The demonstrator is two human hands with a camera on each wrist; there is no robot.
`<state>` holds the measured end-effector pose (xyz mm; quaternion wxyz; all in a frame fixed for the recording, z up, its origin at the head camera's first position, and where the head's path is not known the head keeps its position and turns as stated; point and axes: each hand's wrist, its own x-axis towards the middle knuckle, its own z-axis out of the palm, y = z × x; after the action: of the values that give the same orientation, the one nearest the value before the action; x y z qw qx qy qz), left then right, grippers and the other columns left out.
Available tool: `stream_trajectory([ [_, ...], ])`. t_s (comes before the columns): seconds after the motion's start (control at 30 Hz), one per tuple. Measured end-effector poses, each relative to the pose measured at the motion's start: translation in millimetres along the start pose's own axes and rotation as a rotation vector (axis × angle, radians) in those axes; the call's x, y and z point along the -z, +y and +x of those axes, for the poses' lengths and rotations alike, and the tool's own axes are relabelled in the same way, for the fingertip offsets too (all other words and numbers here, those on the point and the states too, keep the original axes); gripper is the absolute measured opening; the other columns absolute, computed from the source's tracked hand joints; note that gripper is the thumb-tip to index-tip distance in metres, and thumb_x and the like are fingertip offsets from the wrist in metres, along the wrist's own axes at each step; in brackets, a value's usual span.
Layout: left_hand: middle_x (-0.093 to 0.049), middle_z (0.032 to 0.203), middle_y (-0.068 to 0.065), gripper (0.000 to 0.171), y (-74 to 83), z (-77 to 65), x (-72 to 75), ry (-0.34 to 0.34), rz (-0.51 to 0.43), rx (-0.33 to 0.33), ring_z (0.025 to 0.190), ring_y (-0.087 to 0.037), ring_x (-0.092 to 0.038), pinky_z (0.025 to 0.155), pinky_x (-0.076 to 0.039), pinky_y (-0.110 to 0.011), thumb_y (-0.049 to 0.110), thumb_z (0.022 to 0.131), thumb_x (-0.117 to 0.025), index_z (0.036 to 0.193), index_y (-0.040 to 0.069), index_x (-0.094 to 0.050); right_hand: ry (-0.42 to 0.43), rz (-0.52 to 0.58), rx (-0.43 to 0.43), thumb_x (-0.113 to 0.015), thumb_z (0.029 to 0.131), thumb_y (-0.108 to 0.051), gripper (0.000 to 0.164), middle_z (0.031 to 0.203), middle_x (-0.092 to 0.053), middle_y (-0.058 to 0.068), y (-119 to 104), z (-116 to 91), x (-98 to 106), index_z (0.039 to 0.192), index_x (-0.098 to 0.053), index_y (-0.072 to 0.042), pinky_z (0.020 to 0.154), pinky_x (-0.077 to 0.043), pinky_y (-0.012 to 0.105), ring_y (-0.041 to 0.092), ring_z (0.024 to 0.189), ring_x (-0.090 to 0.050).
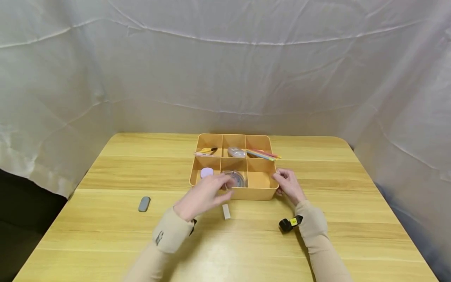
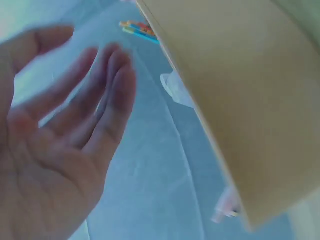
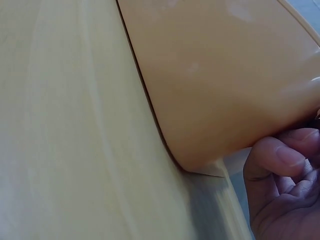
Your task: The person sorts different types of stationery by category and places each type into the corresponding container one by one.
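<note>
An orange storage box [image 1: 257, 193] with several compartments stands on the table. My right hand [image 1: 289, 185] grips its front right corner, with curled fingers against the outer wall. Over the front middle compartment hovers my left hand [image 1: 208, 195], fingers loosely bent and palm bare in the left wrist view. Beneath its fingertips sits a round clear item [image 1: 238, 179], partly hidden by the hand. The front left compartment holds a small item with a lilac top [image 1: 206, 172]. Just outside the box's front wall lies a small white block [image 1: 226, 211].
A grey rounded object [image 1: 144, 204] lies on the table at left. The back compartments hold a yellow-and-black tool [image 1: 208, 150], a clear oval item [image 1: 236, 152] and several coloured pens [image 1: 262, 154] jutting past the rim. Pale cloth [image 1: 225, 78] hangs behind the table.
</note>
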<state>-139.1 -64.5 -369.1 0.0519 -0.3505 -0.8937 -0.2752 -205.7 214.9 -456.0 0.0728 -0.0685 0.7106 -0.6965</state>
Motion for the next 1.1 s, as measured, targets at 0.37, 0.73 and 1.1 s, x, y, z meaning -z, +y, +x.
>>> stream_trajectory([
  [0.37, -0.069, 0.098, -0.008, 0.043, 2.1, -26.8, -30.7, -0.195, 0.205, 0.139, 0.086, -0.021, -0.064, 0.069, -0.058, -0.032, 0.027, 0.077, -0.078, 0.111, 0.003, -0.068, -0.021, 0.038, 0.028, -0.048, 0.091, 0.003, 0.032, 0.053, -0.040, 0.005, 1.5, -2.8, 0.9, 0.063, -0.034, -0.001, 0.034, -0.034, 0.016, 0.008, 0.037, -0.038],
  [0.73, -0.060, 0.085, -0.001, 0.040, -5.3, -29.9, -47.8, -0.152, 0.295, 0.121, 0.076, -0.018, -0.059, 0.055, -0.053, -0.031, 0.033, 0.067, -0.083, 0.096, 0.010, -0.068, -0.050, 0.175, 0.034, -0.053, 0.093, -0.001, 0.035, 0.055, -0.038, 0.000, 7.3, -5.1, 1.2, 0.063, -0.035, -0.002, 0.036, -0.032, 0.016, 0.009, 0.040, -0.034],
  [1.1, -0.059, 0.083, 0.000, 0.037, -8.9, -29.4, -51.0, -0.129, 0.284, 0.115, 0.076, -0.018, -0.058, 0.055, -0.052, -0.031, 0.031, 0.066, -0.084, 0.092, 0.011, -0.068, -0.050, 0.183, 0.036, -0.053, 0.093, -0.001, 0.035, 0.054, -0.037, -0.001, 7.7, -4.7, 0.7, 0.063, -0.035, -0.003, 0.036, -0.032, 0.015, 0.008, 0.040, -0.034],
])
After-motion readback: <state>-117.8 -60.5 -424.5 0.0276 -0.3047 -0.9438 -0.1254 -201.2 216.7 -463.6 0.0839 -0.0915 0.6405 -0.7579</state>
